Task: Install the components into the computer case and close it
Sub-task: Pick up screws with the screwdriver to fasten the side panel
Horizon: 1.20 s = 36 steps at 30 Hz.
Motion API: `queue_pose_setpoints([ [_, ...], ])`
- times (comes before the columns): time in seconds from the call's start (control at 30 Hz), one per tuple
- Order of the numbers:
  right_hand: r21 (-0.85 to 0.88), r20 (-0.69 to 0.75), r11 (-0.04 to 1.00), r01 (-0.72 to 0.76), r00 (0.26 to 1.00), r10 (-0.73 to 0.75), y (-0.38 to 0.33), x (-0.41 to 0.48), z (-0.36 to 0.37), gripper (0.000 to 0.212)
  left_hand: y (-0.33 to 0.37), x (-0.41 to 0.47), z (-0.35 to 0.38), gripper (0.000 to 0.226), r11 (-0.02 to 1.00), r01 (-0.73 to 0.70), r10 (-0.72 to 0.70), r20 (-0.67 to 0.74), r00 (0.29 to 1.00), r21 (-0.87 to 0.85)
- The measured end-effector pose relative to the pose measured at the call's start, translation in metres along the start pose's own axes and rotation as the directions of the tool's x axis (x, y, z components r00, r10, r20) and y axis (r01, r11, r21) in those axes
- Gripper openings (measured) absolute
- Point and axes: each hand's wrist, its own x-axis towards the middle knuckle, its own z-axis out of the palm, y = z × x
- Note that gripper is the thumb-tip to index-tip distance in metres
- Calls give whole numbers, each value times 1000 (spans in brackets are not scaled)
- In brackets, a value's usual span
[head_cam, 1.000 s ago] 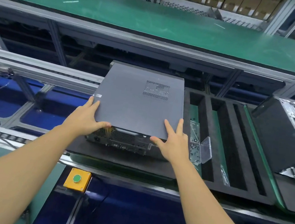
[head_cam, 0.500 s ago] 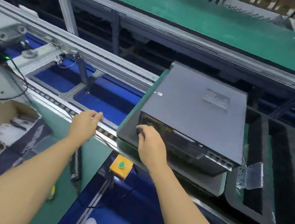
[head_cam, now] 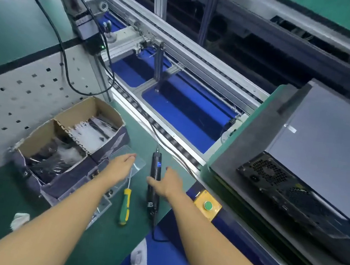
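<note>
Spread open, your right hand (head_cam: 166,184) touches the black electric screwdriver (head_cam: 155,174) at lower centre; your left hand (head_cam: 121,166) lies flat on a clear plastic tray (head_cam: 140,163).

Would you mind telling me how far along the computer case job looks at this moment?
Done: the cover sits on the computer case, so it looks closed. In hand: the right hand lies on the electric screwdriver, thumb across it, not yet gripping; the left hand rests open on a clear tray. Left: probably screwing the cover down.
</note>
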Motion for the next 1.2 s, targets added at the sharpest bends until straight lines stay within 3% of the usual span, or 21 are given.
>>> queue_pose_setpoints([
  [0.17,-41,-8,989,-142,990,142,2,19,43,82,-17,12,7,37,994,24,-20,35,999,-111],
  [0.27,8,-40,989,-151,988,151,3,26,53,67,-24,17,15,26,975,68,-61,41,997,-211],
  [0.33,107,-1,979,-171,985,172,4,29,49,62,-24,21,19,22,960,90,-80,48,996,-264],
  [0.47,458,216,869,-188,972,96,14,18,20,27,-10,27,30,24,946,86,-79,36,996,-311],
  [0.53,532,228,834,-147,973,26,23,4,3,39,9,28,36,24,927,54,-69,-28,997,-371],
  [0.67,706,48,707,44,993,-110,37,-28,-44,44,70,25,52,25,865,-96,38,-126,991,-493],
  [0.8,812,-189,512,281,956,-225,67,-71,-121,47,148,4,92,32,840,-227,234,-49,971,-493],
  [0.93,802,-376,403,441,897,-233,122,-128,-192,44,224,-37,148,28,784,-417,464,-12,886,-461],
  [1.07,786,-532,278,551,834,-149,198,-187,-236,39,292,-89,214,26,628,-654,711,-32,702,-422],
  [1.2,769,-618,174,615,785,-47,290,-233,-262,41,356,-141,290,27,517,-735,829,43,557,-440],
])
